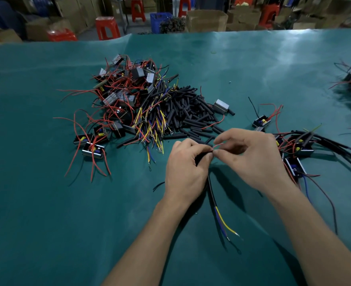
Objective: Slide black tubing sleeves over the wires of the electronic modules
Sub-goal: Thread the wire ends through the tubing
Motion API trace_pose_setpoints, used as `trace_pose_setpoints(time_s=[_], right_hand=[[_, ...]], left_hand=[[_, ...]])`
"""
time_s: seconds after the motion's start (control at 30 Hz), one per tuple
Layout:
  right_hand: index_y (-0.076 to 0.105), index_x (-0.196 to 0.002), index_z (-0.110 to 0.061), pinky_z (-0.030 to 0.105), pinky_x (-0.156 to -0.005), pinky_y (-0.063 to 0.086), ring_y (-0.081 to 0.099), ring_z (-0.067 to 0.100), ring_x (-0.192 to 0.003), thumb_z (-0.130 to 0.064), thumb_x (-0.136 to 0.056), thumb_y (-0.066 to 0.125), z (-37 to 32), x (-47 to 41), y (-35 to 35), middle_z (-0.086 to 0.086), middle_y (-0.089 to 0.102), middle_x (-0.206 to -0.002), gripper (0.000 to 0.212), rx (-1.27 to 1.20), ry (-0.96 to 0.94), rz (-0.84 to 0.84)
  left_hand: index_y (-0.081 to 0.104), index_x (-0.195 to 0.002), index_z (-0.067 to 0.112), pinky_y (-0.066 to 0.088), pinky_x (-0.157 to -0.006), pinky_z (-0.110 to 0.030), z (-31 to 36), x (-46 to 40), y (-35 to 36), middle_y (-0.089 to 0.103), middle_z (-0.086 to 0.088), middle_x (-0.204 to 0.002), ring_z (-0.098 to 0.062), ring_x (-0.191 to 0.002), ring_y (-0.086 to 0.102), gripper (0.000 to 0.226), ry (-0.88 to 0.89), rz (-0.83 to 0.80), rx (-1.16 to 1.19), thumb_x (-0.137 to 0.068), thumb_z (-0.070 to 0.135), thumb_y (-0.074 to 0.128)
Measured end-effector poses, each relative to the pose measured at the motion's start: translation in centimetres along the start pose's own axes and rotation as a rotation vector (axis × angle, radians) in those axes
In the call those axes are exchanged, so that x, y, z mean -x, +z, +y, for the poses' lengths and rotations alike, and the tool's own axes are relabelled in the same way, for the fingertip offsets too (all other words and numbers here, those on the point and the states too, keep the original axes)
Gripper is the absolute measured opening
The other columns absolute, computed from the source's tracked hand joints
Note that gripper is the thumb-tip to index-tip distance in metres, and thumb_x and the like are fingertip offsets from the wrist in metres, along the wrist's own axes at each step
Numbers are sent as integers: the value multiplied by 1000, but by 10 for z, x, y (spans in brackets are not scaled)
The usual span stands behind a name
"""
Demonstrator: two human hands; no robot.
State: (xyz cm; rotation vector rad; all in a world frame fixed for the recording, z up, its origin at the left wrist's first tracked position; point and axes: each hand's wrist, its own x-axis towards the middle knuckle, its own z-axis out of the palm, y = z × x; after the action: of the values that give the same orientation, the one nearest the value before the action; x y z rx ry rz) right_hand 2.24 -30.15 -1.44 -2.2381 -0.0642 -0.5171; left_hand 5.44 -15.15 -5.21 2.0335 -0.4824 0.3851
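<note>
Hands (213,153) pinch red wire (219,144) | sleeve pile (191,114) behind | modules (294,149) right

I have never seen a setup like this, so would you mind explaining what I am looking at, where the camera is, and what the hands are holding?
There is no machine here: a person works with bare hands, and the single picture comes from a camera worn on their head, looking forward and down. The left hand grips a black sleeve, from which blue and yellow wires hang toward the viewer. The right hand pinches a thin red wire right at the sleeve's mouth, apparently feeding it in. On the green table lie a heap of modules with red wires, a pile of loose black sleeves, and, to the right, modules already sleeved. Red stools and cardboard boxes stand behind.
</note>
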Motion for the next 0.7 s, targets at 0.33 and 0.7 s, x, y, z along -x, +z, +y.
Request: trace_pose_setpoints(time_s=[0.33,0.7], right_hand=[[83,-90,-18,32,-68,54,67,13,-70,-5,-77,87,3,-1,-5,-5,77,-80,18,231,-296,8],[79,-89,-14,44,-74,53,62,21,-78,-16,-87,79,0,-1,-5,-3,70,-81,3,329,-253,-103]], left_hand=[[81,-96,17,40,-78,-23,-1,0,0,64,2,-83,-16,-87,55,12,-42,17,75,-86,14,73],[79,-90,17,41,-78,-24,0,1,0,66,5,-84,-15,-87,56,6,-46,42,55,-85,15,75]])
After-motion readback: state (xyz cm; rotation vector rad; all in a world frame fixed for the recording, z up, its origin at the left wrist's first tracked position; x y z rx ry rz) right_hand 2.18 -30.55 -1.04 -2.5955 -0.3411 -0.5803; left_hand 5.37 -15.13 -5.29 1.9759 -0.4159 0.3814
